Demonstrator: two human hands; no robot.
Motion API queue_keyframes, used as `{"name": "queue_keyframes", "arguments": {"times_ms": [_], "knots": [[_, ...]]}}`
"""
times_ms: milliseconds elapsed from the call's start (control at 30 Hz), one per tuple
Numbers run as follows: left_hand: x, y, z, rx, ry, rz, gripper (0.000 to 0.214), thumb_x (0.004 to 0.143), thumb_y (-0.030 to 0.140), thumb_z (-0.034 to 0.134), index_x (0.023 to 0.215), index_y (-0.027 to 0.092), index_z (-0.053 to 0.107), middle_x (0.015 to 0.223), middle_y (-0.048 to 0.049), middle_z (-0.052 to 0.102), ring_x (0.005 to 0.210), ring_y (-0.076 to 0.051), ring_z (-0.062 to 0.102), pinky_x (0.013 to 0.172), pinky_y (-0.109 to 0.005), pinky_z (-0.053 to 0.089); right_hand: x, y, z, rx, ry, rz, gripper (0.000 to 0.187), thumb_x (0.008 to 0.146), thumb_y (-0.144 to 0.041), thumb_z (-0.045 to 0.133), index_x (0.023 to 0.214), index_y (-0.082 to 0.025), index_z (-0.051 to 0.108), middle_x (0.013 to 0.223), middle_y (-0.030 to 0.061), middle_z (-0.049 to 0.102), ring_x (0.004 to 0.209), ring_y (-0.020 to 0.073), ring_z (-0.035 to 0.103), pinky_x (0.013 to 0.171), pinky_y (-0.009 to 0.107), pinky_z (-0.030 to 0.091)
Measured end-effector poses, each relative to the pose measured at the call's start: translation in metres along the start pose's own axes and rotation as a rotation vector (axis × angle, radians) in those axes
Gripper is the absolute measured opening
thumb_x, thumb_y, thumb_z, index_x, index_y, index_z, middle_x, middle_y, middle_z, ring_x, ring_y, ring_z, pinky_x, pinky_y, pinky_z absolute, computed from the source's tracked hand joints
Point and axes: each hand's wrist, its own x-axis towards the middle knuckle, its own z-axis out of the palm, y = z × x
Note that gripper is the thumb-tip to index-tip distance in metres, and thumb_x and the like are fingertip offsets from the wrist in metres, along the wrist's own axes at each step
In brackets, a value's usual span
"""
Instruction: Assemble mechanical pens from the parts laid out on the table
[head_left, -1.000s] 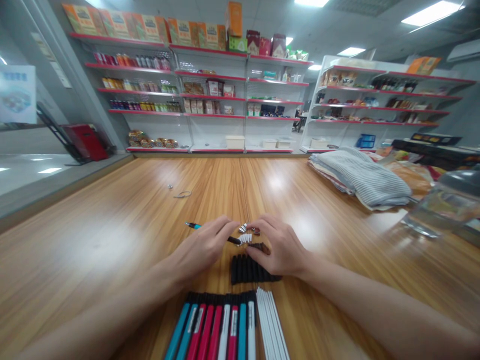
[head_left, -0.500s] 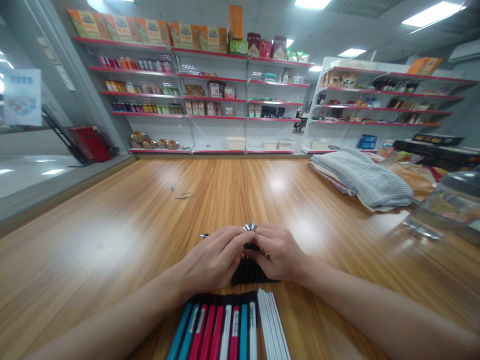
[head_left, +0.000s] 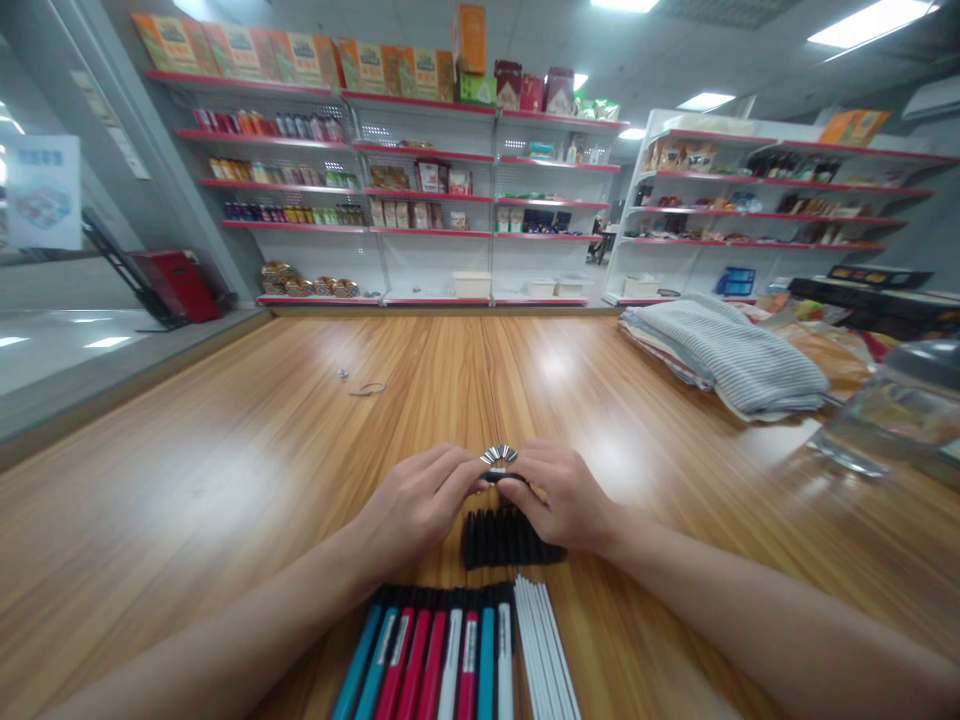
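Note:
My left hand (head_left: 421, 500) and my right hand (head_left: 562, 495) meet over the table, the fingers of both pinched on a small black pen part (head_left: 498, 477) between them. Part of it is hidden by the fingertips. Just beyond the fingertips, several silver metal pieces (head_left: 498, 455) fan out in an arc. A row of black tapered pen parts (head_left: 510, 540) lies below my hands. Nearer to me are pen barrels in blue, red and white (head_left: 431, 650) with black ends, side by side. White thin sticks like pen refills (head_left: 544, 645) lie to their right.
A grey loop (head_left: 367, 389) and a small shiny bit (head_left: 343, 374) lie at the table's left rear. Folded striped cloth (head_left: 739, 350) and a clear jar (head_left: 885, 410) stand at right. Stocked shelves (head_left: 427, 235) rise behind the wooden table (head_left: 225, 480).
My hands have drawn slightly apart, showing the black part between the fingertips and more of the silver fan and black row. The thin tip beside my left hand is no longer visible.

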Motion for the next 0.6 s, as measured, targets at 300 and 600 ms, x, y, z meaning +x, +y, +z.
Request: {"name": "queue_keyframes", "arguments": {"times_ms": [300,600], "knots": [[0.0028,0.0018,-0.0004,0.125,-0.008,-0.036,0.012,0.093,0.024,0.049,0.088,0.016,0.056,0.077,-0.0028,0.057,0.074,-0.015,0.052,0.067,-0.027,0.044,-0.0017,-0.0021,0.0015,0.008,0.061,0.000,0.018,0.089,-0.026,0.052,0.074,-0.017,0.056,0.067,0.0023,0.054,0.065,0.0140,0.045,0.060,0.029,0.032],[0.0035,0.0045,-0.0019,0.204,-0.062,0.010,0.015,0.094,0.020,0.043,0.085,0.016,0.055,0.074,-0.0028,0.056,0.070,-0.015,0.051,0.062,-0.027,0.040,-0.0008,-0.0029,0.0017,0.021,0.036,-0.036,0.024,0.091,-0.025,0.048,0.070,-0.017,0.052,0.065,0.0023,0.053,0.062,0.0140,0.044,0.059,0.029,0.032]]}}
